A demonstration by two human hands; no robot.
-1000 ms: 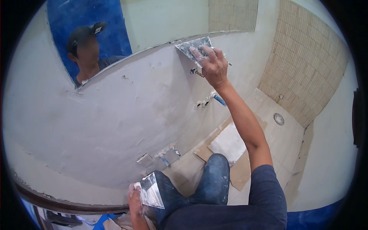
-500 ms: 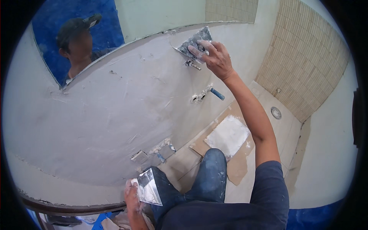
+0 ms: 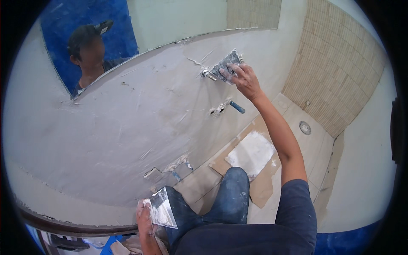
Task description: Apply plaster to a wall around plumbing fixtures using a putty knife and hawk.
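My right hand (image 3: pixel 245 80) grips a putty-smeared filling blade (image 3: pixel 222 67) and lays it against the grey plastered wall (image 3: pixel 127 131). The blade sits just right of a pipe stub (image 3: pixel 208 75) that sticks out of the wall. A thin ridge of filler runs on the wall at upper left of the blade. Low by my left thigh, my left hand (image 3: pixel 145 219) is closed on a second, shiny filling blade (image 3: pixel 164 209) streaked with white filler. Its handle side is hidden by my fingers.
A blue-capped pipe (image 3: pixel 237 106) juts from the wall beside rough holes. Lower down are wall boxes (image 3: pixel 154 174). White powder covers a board (image 3: pixel 250 153) lying on cardboard (image 3: pixel 261 192). A drain (image 3: pixel 305 127) is set in the tiled floor. A mirror (image 3: pixel 178 21) borders the wall's top.
My right hand has brought its blade down and slightly right along the wall, to beside the pipe stub. My left hand and its blade have barely moved.
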